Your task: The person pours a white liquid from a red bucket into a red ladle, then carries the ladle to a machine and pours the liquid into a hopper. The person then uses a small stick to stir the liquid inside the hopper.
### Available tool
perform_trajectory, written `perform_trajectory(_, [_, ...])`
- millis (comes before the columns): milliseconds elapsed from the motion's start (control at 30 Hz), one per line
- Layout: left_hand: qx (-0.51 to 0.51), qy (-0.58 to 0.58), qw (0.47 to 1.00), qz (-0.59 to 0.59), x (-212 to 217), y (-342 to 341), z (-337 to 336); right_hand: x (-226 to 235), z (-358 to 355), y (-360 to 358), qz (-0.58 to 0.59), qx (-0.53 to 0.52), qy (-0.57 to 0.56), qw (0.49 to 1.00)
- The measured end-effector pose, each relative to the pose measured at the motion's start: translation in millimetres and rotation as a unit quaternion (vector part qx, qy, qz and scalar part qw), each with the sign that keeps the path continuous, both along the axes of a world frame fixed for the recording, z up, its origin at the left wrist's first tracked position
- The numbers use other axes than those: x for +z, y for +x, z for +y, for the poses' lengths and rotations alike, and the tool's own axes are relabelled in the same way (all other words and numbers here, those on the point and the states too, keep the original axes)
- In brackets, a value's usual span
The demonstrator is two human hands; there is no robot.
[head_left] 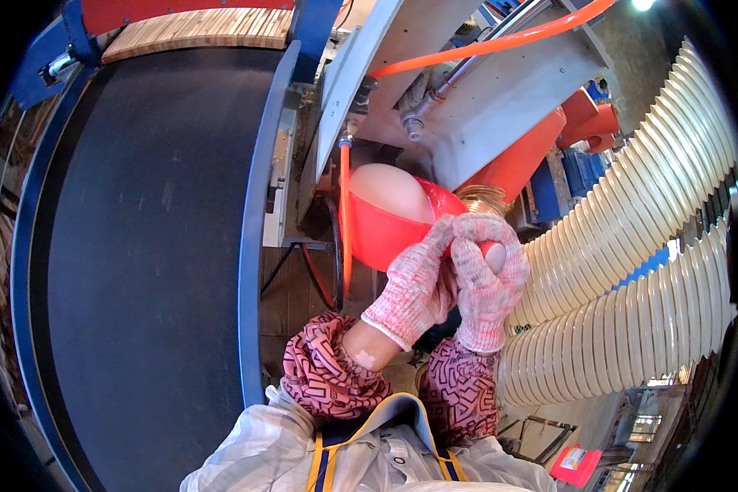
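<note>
A red plastic scoop [375, 244] holds a pale, milky white mass [392, 192], liquid or not I cannot tell. It sits in front of me, beside a grey metal machine frame. My right hand [490, 283], in a pink and white knit glove, is closed around the scoop's handle [489, 248], whose rounded end shows between the fingers. My left hand [421, 275], gloved the same way, is closed at the near side of the scoop where the handle begins. Both hands touch each other. The left fingertips are partly hidden by the right hand.
A wide black conveyor belt [152, 246] with blue rails runs along the left, wooden strips [197, 33] at its far end. Ribbed clear hoses [623, 205] fill the right. An orange tube [345, 213] hangs close to the scoop. Another orange hose [500, 41] crosses above.
</note>
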State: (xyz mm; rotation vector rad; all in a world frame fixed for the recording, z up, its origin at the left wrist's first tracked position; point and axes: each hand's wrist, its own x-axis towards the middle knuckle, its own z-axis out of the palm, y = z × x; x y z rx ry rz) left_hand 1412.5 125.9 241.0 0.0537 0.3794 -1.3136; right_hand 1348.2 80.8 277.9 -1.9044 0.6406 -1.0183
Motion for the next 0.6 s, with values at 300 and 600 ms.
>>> perform_trajectory(300, [-0.014, -0.006, 1.0, -0.021, -25, -2, -10, 7, -5, 2, 0.022, 0.028, 0.042, 0.998])
perform_trajectory(600, [-0.056, -0.028, 0.992, -0.109, -13, 8, 10, 23, -7, 13, 0.093, -0.041, 0.075, 0.992])
